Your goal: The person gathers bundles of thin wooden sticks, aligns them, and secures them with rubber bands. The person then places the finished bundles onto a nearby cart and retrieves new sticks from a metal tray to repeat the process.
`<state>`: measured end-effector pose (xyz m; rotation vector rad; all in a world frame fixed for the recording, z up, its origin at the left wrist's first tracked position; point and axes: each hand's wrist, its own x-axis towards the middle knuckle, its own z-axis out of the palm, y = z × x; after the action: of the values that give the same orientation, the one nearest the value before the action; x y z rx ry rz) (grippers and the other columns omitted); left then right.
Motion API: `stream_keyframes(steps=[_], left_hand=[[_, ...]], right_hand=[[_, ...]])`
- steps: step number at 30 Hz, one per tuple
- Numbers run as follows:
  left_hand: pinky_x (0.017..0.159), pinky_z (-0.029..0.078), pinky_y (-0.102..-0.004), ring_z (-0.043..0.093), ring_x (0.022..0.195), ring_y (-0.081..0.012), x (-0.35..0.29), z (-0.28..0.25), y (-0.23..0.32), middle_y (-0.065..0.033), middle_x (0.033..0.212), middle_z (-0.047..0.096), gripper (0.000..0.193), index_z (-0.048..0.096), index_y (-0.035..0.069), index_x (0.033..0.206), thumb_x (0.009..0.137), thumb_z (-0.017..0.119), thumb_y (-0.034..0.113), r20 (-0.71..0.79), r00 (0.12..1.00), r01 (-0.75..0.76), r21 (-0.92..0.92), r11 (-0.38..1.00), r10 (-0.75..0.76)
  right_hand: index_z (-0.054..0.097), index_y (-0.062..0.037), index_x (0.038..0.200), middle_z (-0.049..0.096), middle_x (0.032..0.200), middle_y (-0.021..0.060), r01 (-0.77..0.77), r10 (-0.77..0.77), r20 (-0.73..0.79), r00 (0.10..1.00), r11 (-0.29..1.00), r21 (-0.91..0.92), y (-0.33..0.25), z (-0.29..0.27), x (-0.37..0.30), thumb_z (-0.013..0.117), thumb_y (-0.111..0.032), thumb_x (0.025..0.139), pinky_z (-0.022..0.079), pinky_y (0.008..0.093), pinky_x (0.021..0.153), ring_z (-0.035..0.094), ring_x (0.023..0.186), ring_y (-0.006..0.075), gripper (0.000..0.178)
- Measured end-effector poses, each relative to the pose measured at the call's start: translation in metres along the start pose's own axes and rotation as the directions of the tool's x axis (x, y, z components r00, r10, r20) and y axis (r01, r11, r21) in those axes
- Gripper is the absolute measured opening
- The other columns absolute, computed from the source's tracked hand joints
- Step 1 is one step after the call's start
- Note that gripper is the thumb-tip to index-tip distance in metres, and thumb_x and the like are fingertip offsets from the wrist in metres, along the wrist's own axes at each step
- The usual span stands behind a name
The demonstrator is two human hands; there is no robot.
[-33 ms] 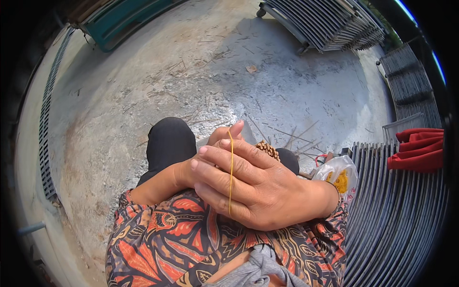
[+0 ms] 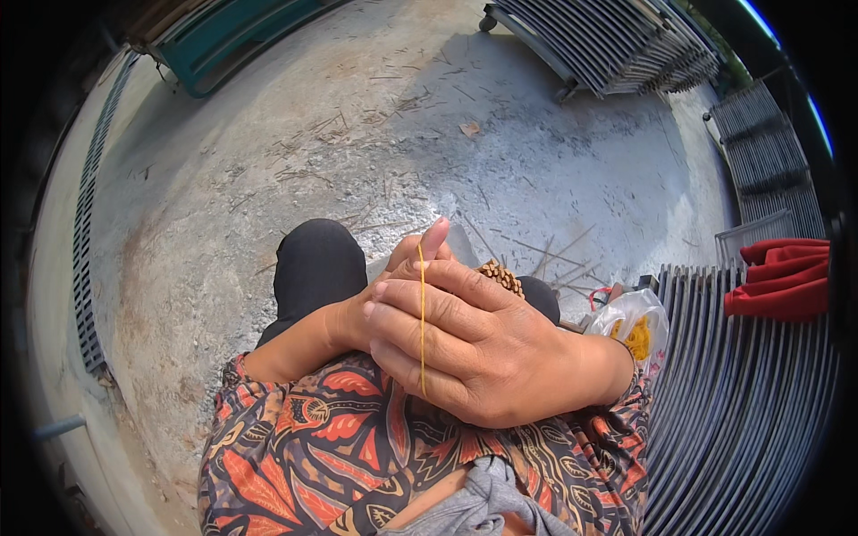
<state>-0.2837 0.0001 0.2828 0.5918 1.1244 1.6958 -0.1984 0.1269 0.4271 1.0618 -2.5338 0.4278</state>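
My right hand [image 2: 483,344] lies across the front of my left hand [image 2: 351,314], its fingers pointing left and close together. A thin yellow rubber band [image 2: 423,335] is stretched over the right fingers, from a raised fingertip at the far side down past the lowest finger. Behind the right hand the cut ends of a bundle of brown sticks [image 2: 500,276] stick out. My left hand seems wrapped round that bundle, though its fingers are mostly hidden. Both hands are over my lap, between my knees.
At the right, a plastic bag [image 2: 628,323] of yellow rubber bands rests by a stack of dark metal rods [image 2: 715,402]. Red cloth [image 2: 779,279] lies on the stack. A wheeled rack [image 2: 608,45] and a green metal frame [image 2: 232,45] stand far off. Loose sticks litter the concrete floor [image 2: 268,179].
The stretched rubber band has shifted slightly left with the raised fingertip, which sits a little higher. The right fingers have moved very slightly; the bundle stays in place.
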Motion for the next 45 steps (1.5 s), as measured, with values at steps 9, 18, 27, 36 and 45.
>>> stream_keyframes(steps=[9,18,27,36,45], left_hand=[[0.100,0.034,-0.0396,0.042,0.117,-0.0243,0.020,-0.007,-0.023,-0.0142,0.127,0.036,0.100,0.001,-0.001,0.143,0.081,0.060,0.051,0.138,0.982,-0.079,-0.334,0.939,0.131],[0.096,0.042,-0.0363,0.052,0.109,-0.0228,0.024,-0.016,-0.018,-0.0141,0.116,0.051,0.050,0.041,-0.001,0.123,0.080,0.054,0.021,0.153,0.987,0.131,-0.660,0.740,-0.038],[0.099,0.040,-0.0372,0.048,0.115,-0.0208,0.018,-0.004,-0.003,-0.0108,0.122,0.050,0.065,0.043,0.004,0.125,0.070,0.069,0.028,0.336,0.938,-0.065,0.422,0.904,-0.089],[0.099,0.040,-0.0377,0.047,0.116,-0.0201,0.030,-0.011,0.000,-0.0090,0.124,0.050,0.077,0.044,0.006,0.126,0.063,0.080,0.031,0.279,0.954,-0.046,0.492,0.869,-0.108],[0.092,0.045,-0.0388,0.054,0.107,-0.0240,0.042,0.007,-0.021,-0.0107,0.117,0.053,0.086,0.041,0.000,0.126,0.061,0.083,0.038,0.118,0.951,-0.308,0.336,0.890,0.284]], right_hand=[[0.059,-0.0002,0.082,0.057,0.093,0.0108,-0.103,0.111,-0.125,0.986,0.992,0.073,0.000,0.002,-0.004,0.061,-0.015,0.058,0.046,0.0417,0.085,0.059,0.091,0.0267,0.028],[0.060,-0.0027,0.080,0.059,0.094,0.0100,-0.081,0.093,-0.158,0.983,0.993,0.084,0.005,0.005,-0.006,0.064,-0.006,0.063,0.048,0.0392,0.080,0.059,0.091,0.0272,0.018],[0.061,-0.0064,0.081,0.059,0.089,0.0063,-0.092,0.101,-0.093,0.991,0.991,0.093,0.016,-0.002,-0.012,0.069,-0.015,0.068,0.047,0.0373,0.078,0.059,0.088,0.0257,0.017],[0.061,-0.0095,0.090,0.060,0.093,0.0039,-0.115,0.118,-0.089,0.989,0.992,0.047,0.023,-0.024,-0.035,0.068,-0.020,0.072,0.034,0.0507,0.098,0.055,0.104,0.0255,0.022],[0.065,-0.0028,0.097,0.066,0.089,0.0076,-0.693,0.556,-0.768,0.319,0.689,0.211,0.020,-0.056,-0.209,0.066,-0.012,0.083,0.050,0.0244,0.076,0.063,0.084,0.0142,0.017]])
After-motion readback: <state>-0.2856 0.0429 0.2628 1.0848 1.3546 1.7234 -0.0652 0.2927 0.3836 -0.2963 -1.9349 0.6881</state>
